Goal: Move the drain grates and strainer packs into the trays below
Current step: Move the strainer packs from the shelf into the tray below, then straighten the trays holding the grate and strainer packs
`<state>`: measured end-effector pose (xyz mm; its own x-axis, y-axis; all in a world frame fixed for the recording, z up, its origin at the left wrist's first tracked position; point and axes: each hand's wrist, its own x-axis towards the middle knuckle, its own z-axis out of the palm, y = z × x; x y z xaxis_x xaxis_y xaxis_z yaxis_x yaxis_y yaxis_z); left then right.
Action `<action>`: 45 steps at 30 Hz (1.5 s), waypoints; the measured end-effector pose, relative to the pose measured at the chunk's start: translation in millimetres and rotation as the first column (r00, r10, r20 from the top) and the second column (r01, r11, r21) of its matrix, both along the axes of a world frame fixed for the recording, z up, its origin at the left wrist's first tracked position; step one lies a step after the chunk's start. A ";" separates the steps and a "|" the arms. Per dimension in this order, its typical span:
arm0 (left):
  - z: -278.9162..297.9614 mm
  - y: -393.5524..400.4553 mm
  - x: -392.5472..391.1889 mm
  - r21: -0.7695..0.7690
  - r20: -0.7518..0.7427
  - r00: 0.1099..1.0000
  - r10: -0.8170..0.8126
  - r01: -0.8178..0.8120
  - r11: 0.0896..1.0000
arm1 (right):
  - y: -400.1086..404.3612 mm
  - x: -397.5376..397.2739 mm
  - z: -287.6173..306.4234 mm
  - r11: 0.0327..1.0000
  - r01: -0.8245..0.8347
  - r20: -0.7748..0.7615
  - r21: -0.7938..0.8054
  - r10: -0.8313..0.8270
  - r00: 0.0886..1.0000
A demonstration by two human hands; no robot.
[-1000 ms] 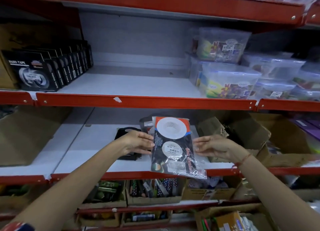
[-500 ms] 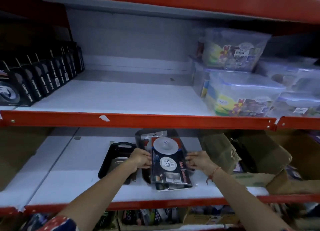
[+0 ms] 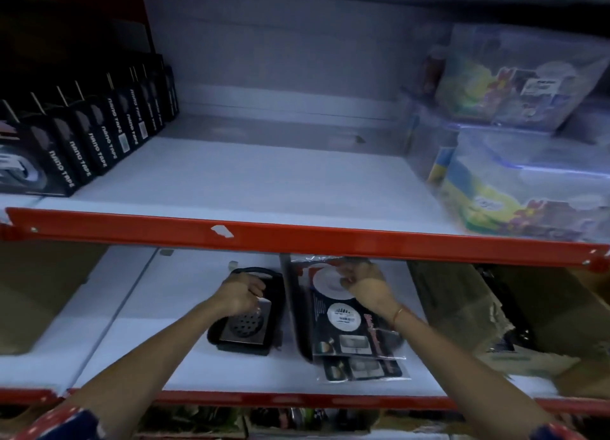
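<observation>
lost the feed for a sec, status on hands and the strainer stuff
Left hand gripping drain grate in black tray. Right hand on strainer packs. Nothing in the way.

The lower shelf (image 3: 185, 367) is white with a red front edge, and on it stand two black trays side by side: a small tray (image 3: 277, 307) holding a metal grate (image 3: 246, 327), and just right of it a larger tray (image 3: 292, 307) with strainer packs (image 3: 350, 334) that overhang its front end. Cardboard boxes (image 3: 544, 314) sit at the right end of this shelf and another at its left end. The upper shelf (image 3: 251, 189), also white and red-edged, carries a row of black tape boxes (image 3: 82, 142) at the left and clear plastic tubs (image 3: 528, 182) stacked at the right.
</observation>
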<state>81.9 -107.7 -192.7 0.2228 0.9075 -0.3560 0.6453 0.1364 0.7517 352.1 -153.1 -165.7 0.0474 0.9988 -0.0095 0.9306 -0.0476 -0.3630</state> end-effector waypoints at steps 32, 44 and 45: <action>-79.7 29.6 -60.2 0.096 -0.809 0.377 -0.451 0.842 0.531 | 40.3 -159.1 -101.8 0.867 -0.334 0.495 -0.371 0.489 0.719; -46.5 23.3 -37.5 0.200 -0.569 0.665 -0.484 0.683 0.703 | 23.9 -145.4 -58.4 0.934 -0.288 0.291 -0.213 0.342 0.893; -42.4 21.4 -31.3 0.266 -0.491 0.746 -0.450 0.620 0.738 | 19.0 -137.9 -48.5 0.952 -0.262 0.233 -0.155 0.293 0.927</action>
